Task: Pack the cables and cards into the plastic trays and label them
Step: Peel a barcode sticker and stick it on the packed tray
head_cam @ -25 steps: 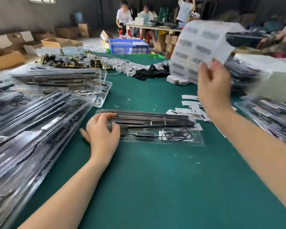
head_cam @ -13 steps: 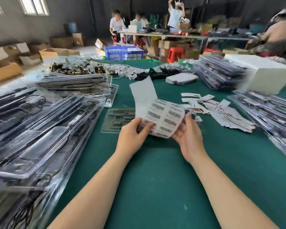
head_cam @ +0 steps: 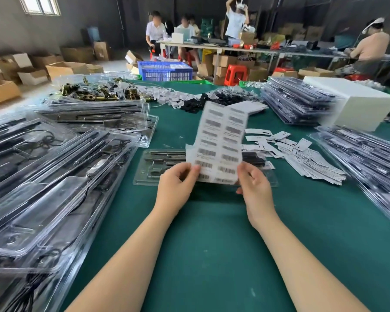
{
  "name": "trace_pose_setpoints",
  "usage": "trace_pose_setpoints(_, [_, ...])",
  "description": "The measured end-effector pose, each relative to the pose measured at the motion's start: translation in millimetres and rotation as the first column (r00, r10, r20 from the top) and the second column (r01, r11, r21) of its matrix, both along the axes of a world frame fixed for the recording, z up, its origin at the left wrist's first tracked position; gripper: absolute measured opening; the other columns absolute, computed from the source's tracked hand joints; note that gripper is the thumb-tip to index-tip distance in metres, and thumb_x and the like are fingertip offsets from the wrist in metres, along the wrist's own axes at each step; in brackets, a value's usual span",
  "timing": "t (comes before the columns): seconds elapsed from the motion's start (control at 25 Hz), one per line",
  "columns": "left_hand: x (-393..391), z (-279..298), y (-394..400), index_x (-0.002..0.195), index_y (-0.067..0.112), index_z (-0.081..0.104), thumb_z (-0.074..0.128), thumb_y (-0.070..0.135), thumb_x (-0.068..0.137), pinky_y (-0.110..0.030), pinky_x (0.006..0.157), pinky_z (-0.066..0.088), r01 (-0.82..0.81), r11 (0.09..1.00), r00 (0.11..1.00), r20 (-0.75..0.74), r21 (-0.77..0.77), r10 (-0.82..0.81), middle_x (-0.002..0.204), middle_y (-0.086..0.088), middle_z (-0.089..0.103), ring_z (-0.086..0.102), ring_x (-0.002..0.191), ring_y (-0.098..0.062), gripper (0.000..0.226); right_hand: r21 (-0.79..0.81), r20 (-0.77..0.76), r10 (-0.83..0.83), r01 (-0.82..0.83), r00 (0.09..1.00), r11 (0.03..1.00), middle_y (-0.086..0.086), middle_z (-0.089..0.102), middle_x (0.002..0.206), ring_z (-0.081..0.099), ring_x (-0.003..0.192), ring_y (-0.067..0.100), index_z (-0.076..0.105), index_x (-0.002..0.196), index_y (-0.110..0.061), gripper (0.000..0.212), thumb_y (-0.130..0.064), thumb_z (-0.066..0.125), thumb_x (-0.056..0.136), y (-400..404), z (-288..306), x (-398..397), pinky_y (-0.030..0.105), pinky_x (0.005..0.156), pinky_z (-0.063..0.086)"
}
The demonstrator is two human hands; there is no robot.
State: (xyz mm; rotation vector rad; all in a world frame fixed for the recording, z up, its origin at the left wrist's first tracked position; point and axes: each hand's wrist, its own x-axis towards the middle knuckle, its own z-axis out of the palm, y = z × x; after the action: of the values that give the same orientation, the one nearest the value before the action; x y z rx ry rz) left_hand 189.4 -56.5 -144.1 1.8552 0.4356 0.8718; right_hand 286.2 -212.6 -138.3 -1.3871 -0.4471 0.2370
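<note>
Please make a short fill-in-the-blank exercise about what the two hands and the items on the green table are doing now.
1. Both hands, the left hand and the right hand, hold a sheet of ____ labels.
2. The sheet is held above a clear plastic ____ lying on the table.
3. The table cover is ____ in colour.
4. The loose white cards lie to the ____ of the sheet.

Missing words: barcode; tray; green; right
</note>
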Motion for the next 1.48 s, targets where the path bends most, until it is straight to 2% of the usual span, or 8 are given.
trace_pose_setpoints(0.16, [-2.5,2.4,2.8,0.08,0.026,0.068,0.06,0.04,0.092,-0.021,0.065,0.047,-0.023,0.991,0.996,0.083,-0.129,0.034,0.074,0.01,0.07,0.06,0.067,-0.001,0.02,-0.208,0.26,0.069,-0.014,0.963,0.978,-0.02,0.073,0.088,0.063,0.079,-0.005,0.07,0.088,-0.031,0.008,-0.022,0.07,0.087,8.3,-6.1,-6.1,0.006,0.07,0.044])
trace_pose_setpoints(0.36, [-3.1,4.9,-10.1,0.088,0.032,0.07,0.067,0.031,0.089,-0.016,0.07,0.051,0.133,0.985,0.991,0.042,-0.11,-0.129,0.087,0.014,0.074,0.067,0.079,-0.002,0.003,0.045,0.09,0.033,-0.037,0.995,0.998,-0.015,0.074,0.091,0.068,0.087,0.001,0.064,0.095,-0.024,0.013,-0.029,0.07,0.085,1.5,-2.6,-1.7,0.014,0.072,0.052])
trace_pose_setpoints(0.52, [-5.0,6.8,-8.4,0.093,0.027,0.069,0.063,0.022,0.093,-0.014,0.071,0.05,0.132,0.971,0.987,0.112,-0.201,-0.111,0.09,0.013,0.074,0.068,0.082,-0.003,0.008,-0.205,0.13,0.189,-0.16,0.973,0.966,-0.019,0.074,0.094,0.069,0.088,-0.001,0.07,0.095,-0.029,0.01,-0.023,0.071,0.087,5.3,-7.3,-4.2,0.009,0.072,0.05])
trace_pose_setpoints(0.68, [-5.1,6.7,-4.9,0.104,0.018,0.066,0.068,0.009,0.088,-0.023,0.076,0.053,0.169,0.918,0.982,0.137,-0.36,-0.127,0.084,-0.001,0.075,0.069,0.08,-0.011,0.019,-0.056,0.013,-0.011,0.012,1.0,0.998,-0.012,0.074,0.079,0.068,0.071,0.002,0.07,0.086,-0.02,0.013,-0.031,0.066,0.09,2.4,-2.7,1.0,0.011,0.067,0.049])
trace_pose_setpoints(0.8, [-5.2,7.0,-4.6,0.107,0.023,0.057,0.072,0.014,0.085,-0.027,0.073,0.053,0.108,0.907,0.989,0.136,-0.406,-0.057,0.085,-0.002,0.075,0.071,0.08,-0.015,0.027,-0.098,0.063,0.118,-0.111,0.991,0.989,-0.008,0.076,0.086,0.071,0.078,0.008,0.072,0.09,-0.021,0.004,-0.019,0.07,0.087,1.1,-2.7,-4.7,0.014,0.072,0.051])
trace_pose_setpoints(0.92, [-6.0,5.5,-8.8,0.103,0.029,0.057,0.071,0.02,0.084,-0.03,0.084,0.049,-0.171,0.983,0.981,0.101,0.067,0.164,0.103,0.009,0.067,0.063,0.094,-0.012,0.025,-0.139,0.16,0.116,-0.094,0.98,0.986,-0.005,0.075,0.083,0.07,0.078,0.009,0.072,0.087,-0.023,0.008,-0.016,0.071,0.087,3.0,-2.9,-10.2,0.016,0.07,0.052])
trace_pose_setpoints(1.08, [0.3,5.7,-32.3,0.104,0.021,0.074,0.064,0.034,0.085,-0.032,0.093,0.039,-0.259,0.694,0.966,0.198,0.672,0.168,0.115,0.004,0.066,0.06,0.106,-0.017,0.024,-0.24,0.375,0.063,0.032,0.925,0.97,-0.013,0.067,0.071,0.057,0.067,0.003,0.066,0.076,-0.032,0.021,-0.013,0.07,0.085,2.8,-3.9,-15.2,0.016,0.066,0.047])
trace_pose_setpoints(1.48, [-3.8,9.5,-31.5,0.092,0.012,0.076,0.06,0.022,0.09,-0.039,0.075,0.052,-0.006,0.853,0.992,0.107,0.521,-0.059,0.089,0.004,0.075,0.07,0.084,-0.018,0.018,-0.352,0.649,0.112,0.166,0.752,0.921,-0.014,0.064,0.073,0.054,0.079,0.013,0.063,0.069,-0.019,0.018,-0.006,0.071,0.078,5.7,-2.0,-22.0,0.015,0.072,0.04])
